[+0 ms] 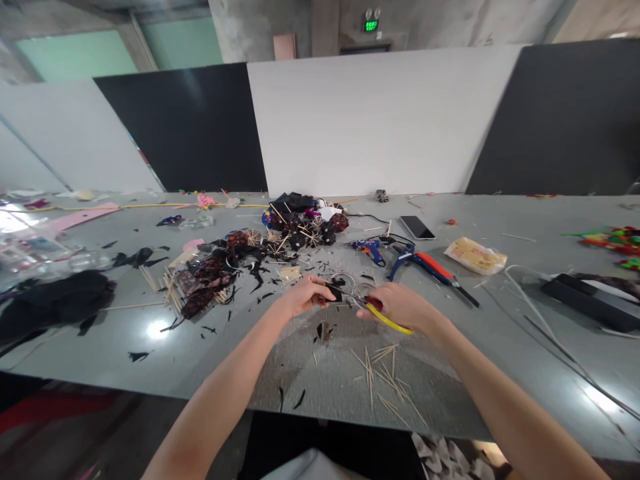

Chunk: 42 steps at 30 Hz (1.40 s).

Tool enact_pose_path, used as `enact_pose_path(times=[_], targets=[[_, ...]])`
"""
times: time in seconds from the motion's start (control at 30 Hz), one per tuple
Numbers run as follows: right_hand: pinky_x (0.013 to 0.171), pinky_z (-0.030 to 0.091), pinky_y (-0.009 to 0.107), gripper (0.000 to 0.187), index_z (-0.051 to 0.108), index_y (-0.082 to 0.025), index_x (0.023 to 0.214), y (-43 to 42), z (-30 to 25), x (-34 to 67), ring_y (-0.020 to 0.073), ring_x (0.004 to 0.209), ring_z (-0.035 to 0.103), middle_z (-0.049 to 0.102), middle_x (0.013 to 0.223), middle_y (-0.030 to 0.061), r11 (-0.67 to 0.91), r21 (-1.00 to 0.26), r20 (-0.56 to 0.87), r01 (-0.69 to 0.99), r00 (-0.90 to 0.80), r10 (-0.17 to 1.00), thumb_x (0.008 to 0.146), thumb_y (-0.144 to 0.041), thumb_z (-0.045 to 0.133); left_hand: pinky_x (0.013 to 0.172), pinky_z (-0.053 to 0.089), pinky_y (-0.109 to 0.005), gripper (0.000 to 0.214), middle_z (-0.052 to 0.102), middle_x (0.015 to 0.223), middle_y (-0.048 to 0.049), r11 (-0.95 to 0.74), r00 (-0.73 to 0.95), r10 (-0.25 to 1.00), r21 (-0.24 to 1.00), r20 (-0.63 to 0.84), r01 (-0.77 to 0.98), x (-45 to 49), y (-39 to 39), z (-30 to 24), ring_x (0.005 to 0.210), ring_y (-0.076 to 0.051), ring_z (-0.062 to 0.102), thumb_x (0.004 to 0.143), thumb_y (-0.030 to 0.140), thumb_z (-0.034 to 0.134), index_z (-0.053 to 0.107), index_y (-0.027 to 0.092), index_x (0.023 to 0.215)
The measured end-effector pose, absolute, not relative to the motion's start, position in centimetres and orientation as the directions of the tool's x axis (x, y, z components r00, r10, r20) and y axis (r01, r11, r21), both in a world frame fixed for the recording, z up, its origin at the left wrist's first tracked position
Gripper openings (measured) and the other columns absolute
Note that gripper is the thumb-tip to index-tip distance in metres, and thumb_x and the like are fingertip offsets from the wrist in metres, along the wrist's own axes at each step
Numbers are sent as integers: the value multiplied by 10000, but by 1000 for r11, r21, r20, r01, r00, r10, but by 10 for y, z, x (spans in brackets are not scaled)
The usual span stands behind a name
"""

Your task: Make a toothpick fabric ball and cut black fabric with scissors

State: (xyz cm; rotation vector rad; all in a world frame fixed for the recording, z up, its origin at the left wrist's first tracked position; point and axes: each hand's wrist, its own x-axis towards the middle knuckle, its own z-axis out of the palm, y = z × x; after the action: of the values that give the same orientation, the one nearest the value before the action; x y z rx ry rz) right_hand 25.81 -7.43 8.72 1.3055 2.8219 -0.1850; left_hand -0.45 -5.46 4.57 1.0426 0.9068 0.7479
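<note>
My left hand (306,294) is closed in a pinch on a small dark piece of fabric (335,294) above the grey table (500,347). My right hand (400,306) grips yellow-handled scissors (383,315), whose blades point left and meet the dark piece. The two hands are close together near the middle of the table. Loose wooden toothpicks (383,377) lie scattered on the table just below my hands, with small black fabric scraps (320,330) beside them.
A heap of dark fabric and toothpick pieces (240,257) lies behind my left hand. A blue glue gun (370,250), an orange-handled tool (435,268), a phone (417,227) and a yellow packet (475,256) lie to the right. Black cloth (50,303) sits far left.
</note>
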Motion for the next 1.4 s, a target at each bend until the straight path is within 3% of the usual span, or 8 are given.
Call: enact_pose_path(times=[1.03, 1.4], targets=[[666, 368, 303, 625, 730, -175, 791, -79, 93, 254, 225, 750, 657, 729, 781, 119, 663, -55, -96, 747, -665, 741, 1040, -641, 395, 451, 396, -233, 132, 635, 515, -17, 404, 496, 809, 911, -315, -80, -8, -53, 50, 422, -104, 540, 523, 109, 794, 663, 128, 525], [637, 316, 306, 649, 691, -180, 766, -76, 85, 256, 205, 687, 607, 705, 751, 98, 661, -103, -89, 743, -669, 738, 1000, -713, 405, 449, 400, -230, 201, 623, 523, -1, 421, 485, 810, 902, -329, -91, -9, -54, 51, 441, -107, 561, 515, 99, 816, 620, 138, 513]])
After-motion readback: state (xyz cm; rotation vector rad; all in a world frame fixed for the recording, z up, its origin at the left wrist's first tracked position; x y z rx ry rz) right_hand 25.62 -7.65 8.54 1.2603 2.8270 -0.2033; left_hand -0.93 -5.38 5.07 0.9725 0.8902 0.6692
